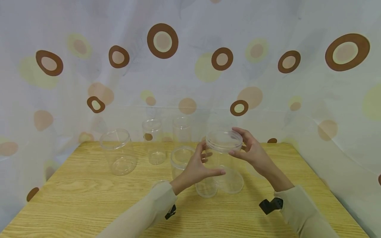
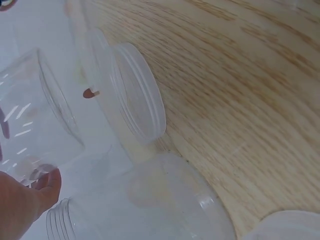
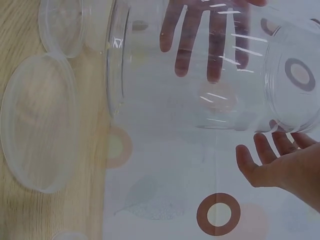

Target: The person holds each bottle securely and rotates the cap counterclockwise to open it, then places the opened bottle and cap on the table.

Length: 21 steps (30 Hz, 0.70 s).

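Note:
A wide clear jar (image 1: 218, 158) is held upright over the table by both hands. My left hand (image 1: 197, 168) grips its side, thumb toward me and fingers around the back; those fingers show through the clear wall (image 3: 150, 90) in the right wrist view. At the jar's top, my right hand (image 1: 253, 153) holds the rim between thumb and fingers. Below it, two round clear lids, a larger one (image 1: 230, 181) and a smaller one (image 1: 206, 188), lie flat on the table. Another clear jar (image 2: 150, 200), with a threaded neck, stands close to my left hand.
Farther left on the wood-grain table (image 1: 89, 205) stand a wide clear jar (image 1: 119, 153) and a tall narrow one (image 1: 154, 142). A second tall jar (image 1: 182, 132) is near the back edge. Behind hangs a white curtain (image 1: 190, 82) with brown rings.

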Tool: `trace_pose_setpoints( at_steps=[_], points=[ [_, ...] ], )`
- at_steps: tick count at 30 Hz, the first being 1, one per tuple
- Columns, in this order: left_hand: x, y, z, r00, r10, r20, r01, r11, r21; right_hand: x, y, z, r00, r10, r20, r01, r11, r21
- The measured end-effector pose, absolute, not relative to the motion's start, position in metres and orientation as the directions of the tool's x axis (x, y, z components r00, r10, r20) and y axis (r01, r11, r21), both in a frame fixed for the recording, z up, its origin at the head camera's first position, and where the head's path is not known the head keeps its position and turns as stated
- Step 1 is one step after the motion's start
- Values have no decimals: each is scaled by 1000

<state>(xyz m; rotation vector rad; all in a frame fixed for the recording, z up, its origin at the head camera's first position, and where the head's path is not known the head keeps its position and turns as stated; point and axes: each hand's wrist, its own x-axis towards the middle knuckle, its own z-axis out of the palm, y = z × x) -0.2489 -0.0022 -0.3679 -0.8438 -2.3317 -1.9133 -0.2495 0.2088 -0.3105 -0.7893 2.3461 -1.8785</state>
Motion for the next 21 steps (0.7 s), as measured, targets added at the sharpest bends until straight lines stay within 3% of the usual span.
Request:
trace_pose_setpoints(
  at_steps=[5,14,21],
  points=[
    [-246,-4,-363,-842,428,330,397,76,915,-255,214,-313,-830,-472,296,-376,81,-923],
    [-240,-5,-354,-825,471,312,378,51,924,-271,227,-310,-660,-684,312,-332,-108,-937],
    [-248,-4,-366,-835,447,320,393,79,916,-269,227,-309,-649,-699,300,-310,-117,-943]
  ],
)
